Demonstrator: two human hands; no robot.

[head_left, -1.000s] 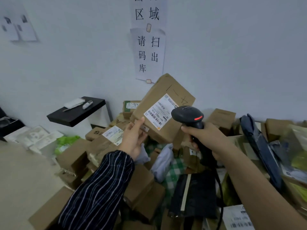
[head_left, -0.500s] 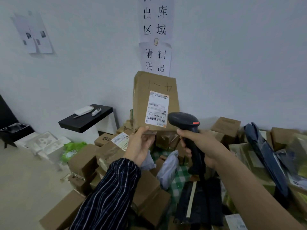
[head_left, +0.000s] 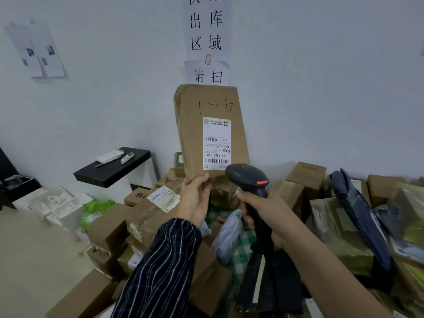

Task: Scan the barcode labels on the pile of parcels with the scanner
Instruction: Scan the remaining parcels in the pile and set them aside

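Below, the pile of parcels [head_left: 142, 228] lay heaped. Fingers of the left hand [head_left: 195, 200] pinched the bottom edge of one upright box [head_left: 195, 125] above it. Fingers of the right hand [head_left: 263, 210] gripped the scanner [head_left: 250, 177], just below the box's label [head_left: 216, 143].

The pale floor [head_left: 34, 260] carries the pile of parcels [head_left: 107, 228], mostly brown cardboard boxes with a green bag [head_left: 94, 208] at its left edge and white foam trays [head_left: 52, 203] beside it. The black wall shelf [head_left: 110, 173] holds a white packet [head_left: 109, 155], a pen [head_left: 101, 164] and a small white device [head_left: 127, 157].
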